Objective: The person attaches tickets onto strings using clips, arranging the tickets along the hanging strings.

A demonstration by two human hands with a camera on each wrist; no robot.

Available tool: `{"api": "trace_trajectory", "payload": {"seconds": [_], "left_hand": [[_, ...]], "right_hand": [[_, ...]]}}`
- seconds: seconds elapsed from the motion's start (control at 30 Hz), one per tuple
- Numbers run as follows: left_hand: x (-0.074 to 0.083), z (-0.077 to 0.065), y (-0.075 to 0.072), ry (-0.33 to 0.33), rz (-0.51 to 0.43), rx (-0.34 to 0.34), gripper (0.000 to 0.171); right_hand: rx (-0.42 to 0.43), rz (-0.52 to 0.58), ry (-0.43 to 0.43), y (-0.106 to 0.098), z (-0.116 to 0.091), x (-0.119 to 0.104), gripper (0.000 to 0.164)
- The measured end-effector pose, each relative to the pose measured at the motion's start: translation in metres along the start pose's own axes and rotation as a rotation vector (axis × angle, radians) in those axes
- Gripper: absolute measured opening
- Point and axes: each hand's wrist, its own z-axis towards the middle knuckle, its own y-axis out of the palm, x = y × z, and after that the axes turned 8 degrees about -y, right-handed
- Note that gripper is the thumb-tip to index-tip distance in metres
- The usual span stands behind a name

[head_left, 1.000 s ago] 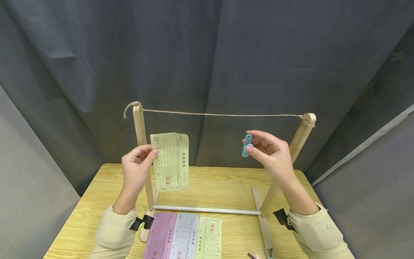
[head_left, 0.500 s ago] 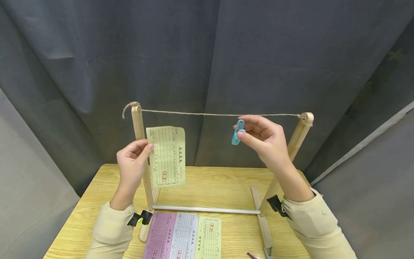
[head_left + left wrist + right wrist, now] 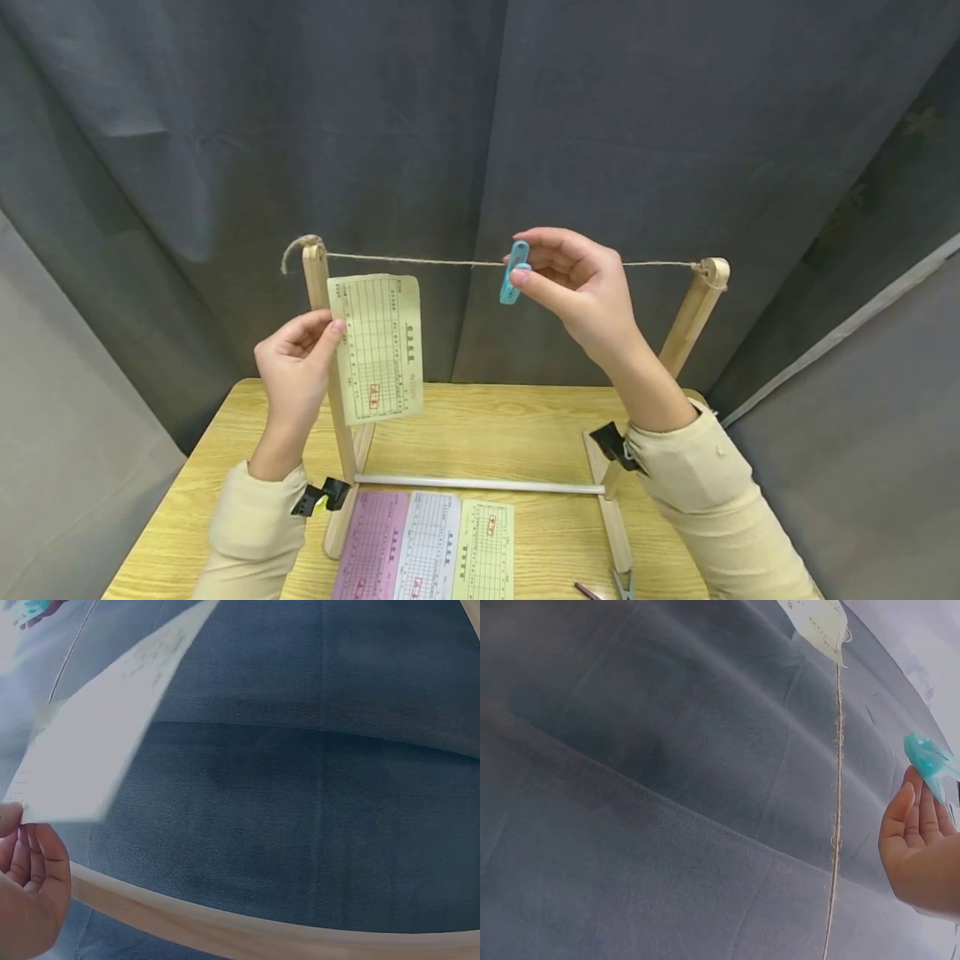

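- Head view, left hand [image 3: 296, 354]: grip closed to a thin pinch, thumb in front, on the left edge of one yellow sheet [image 3: 381, 354]; held at the side, presumably so that the top edge stays free. Sheet near-upright, its top just below the cord [image 3: 420, 261] as seen here; gap in depth cannot be told.
- Head view, right hand [image 3: 581, 292]: grip narrowed on one blue clip [image 3: 510, 289], thumb against its near side, clip slightly tilted; this hold likely keeps the handles under thumb and fingers.
- Head view, supports: cord strung between left post [image 3: 315, 275] and right post [image 3: 690, 321], which evidently keep it raised. On the surface [image 3: 525, 417]: purple form [image 3: 375, 537], white form [image 3: 430, 542] and pale yellow form [image 3: 483, 550], side by side, perhaps for easy reach.
- Left wrist view: yellow sheet pinched near a corner, glare hiding most print.
- Right wrist view: blue clip at the fingertips, apart from the cord; whether its jaws are spread cannot be told.
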Motion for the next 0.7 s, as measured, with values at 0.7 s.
{"api": "trace_trajectory", "payload": {"seconds": [0.7], "left_hand": [[0.007, 0.009, 0.0, -0.036, 0.012, 0.03, 0.021]], "right_hand": [[-0.011, 0.069, 0.1, 0.034, 0.043, 0.012, 0.025]]}}
